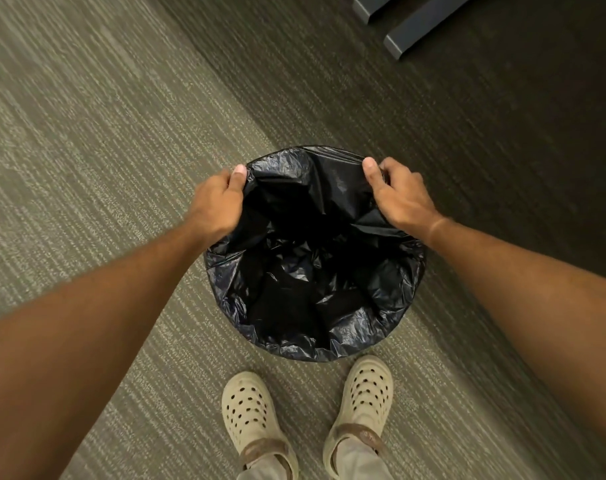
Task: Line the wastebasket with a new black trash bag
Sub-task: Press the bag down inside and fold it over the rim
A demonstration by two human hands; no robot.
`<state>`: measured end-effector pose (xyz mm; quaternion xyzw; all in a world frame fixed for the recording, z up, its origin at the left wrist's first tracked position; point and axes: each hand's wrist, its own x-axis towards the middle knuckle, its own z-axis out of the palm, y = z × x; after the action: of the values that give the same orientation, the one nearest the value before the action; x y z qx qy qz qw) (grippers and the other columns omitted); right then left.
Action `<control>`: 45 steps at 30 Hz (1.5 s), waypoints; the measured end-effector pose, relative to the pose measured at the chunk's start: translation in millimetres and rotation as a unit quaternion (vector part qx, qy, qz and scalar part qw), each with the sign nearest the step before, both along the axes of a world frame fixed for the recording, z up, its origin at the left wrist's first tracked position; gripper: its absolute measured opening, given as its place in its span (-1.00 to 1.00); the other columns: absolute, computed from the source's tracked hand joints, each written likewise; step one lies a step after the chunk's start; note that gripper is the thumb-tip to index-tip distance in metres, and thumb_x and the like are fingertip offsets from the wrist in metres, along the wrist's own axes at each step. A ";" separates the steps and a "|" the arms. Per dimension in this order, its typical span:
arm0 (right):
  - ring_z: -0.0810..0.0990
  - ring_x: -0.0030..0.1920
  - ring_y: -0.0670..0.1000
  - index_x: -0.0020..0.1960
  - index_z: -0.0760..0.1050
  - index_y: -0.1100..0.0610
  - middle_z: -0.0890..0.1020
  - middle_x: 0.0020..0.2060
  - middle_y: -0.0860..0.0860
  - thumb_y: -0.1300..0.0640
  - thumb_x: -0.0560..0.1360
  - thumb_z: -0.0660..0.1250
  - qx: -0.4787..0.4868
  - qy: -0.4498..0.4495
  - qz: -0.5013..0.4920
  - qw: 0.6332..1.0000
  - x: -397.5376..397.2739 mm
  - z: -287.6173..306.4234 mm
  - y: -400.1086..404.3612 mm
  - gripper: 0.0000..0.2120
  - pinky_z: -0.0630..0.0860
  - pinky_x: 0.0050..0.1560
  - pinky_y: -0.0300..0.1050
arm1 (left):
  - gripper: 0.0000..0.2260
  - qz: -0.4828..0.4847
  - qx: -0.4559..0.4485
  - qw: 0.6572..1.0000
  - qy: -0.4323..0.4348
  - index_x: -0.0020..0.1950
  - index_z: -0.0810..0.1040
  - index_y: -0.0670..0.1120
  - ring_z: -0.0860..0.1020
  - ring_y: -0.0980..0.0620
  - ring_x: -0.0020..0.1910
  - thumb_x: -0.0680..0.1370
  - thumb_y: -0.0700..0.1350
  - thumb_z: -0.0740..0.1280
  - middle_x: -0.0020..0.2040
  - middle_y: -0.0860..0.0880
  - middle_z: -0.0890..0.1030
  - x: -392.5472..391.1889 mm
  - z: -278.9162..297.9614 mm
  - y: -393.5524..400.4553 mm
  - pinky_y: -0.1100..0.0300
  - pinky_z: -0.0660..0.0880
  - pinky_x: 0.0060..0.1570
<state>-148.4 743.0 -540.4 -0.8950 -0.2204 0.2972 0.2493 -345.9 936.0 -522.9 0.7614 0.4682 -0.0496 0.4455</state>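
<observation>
Striped carpet point(87, 140) lies under the wastebasket, hidden, I think, beneath the black trash bag point(312, 271) by my clogs point(249, 410). My left hand point(218, 199) and right hand point(398, 195) pinch its far hem. Uneven pulling could tear it or slip the near edge inside.

A black trash bag point(315, 271) lies open over a round wastebasket on the carpeted floor point(97, 133), its crinkled plastic covering the rim so the basket itself is hidden. The left hand point(218, 199) pinches the bag's edge at ten o'clock, the right hand point(398, 195) at two o'clock. At six o'clock, just beside the bag, stand two cream perforated clogs point(249, 414). Dark furniture feet point(419, 26) sit toward one o'clock, well apart.
</observation>
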 end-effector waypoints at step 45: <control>0.42 -0.27 -0.09 -0.26 0.38 0.02 0.46 -0.27 -0.10 -0.34 0.55 -0.07 0.050 0.135 -0.465 0.874 -98.9 -0.2 -62.0 -0.48 0.30 -0.05 -0.04 | -0.55 0.392 -0.049 0.919 0.000 0.37 0.38 -0.09 0.43 -0.11 0.30 0.66 0.15 -0.02 0.33 -0.13 0.47 -67.1 -10.5 -101.6 -0.10 0.32 0.32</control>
<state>-247.3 680.9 -540.6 -0.8319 0.2420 0.2536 0.4303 -413.0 834.4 -533.3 0.4938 0.7263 0.1063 0.4661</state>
